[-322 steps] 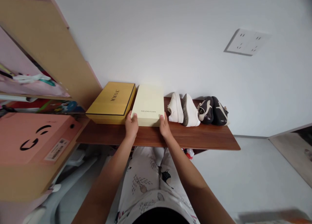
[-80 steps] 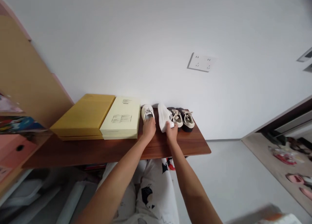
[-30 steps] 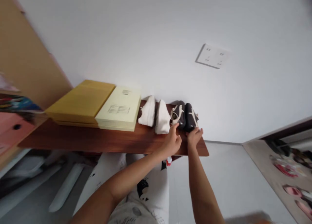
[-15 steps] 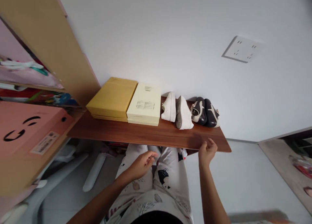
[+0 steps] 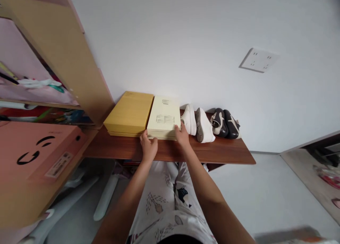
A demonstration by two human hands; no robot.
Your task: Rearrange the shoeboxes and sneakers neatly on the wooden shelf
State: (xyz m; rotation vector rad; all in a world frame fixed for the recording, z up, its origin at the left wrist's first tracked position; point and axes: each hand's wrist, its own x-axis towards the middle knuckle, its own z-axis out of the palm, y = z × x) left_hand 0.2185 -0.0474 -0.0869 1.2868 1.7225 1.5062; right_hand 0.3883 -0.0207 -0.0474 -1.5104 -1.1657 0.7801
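Observation:
A cream shoe box with a printed label lies on the brown wooden shelf, flush against a yellow box on its left. My left hand grips the cream box's near left corner. My right hand grips its near right corner, fingers curled on the edge. Right of the box stands a pair of white sneakers, then a pair of black shoes, all against the wall.
A tan cabinet side and a pink box with a face print stand at the left. A wall socket sits above the shoes. Grey floor lies to the right, with a doorway at the far right.
Half a second ago both hands hung off the shelf's front edge. They have moved up and left onto the cream box's near corners. Earlier they were at the shoes.

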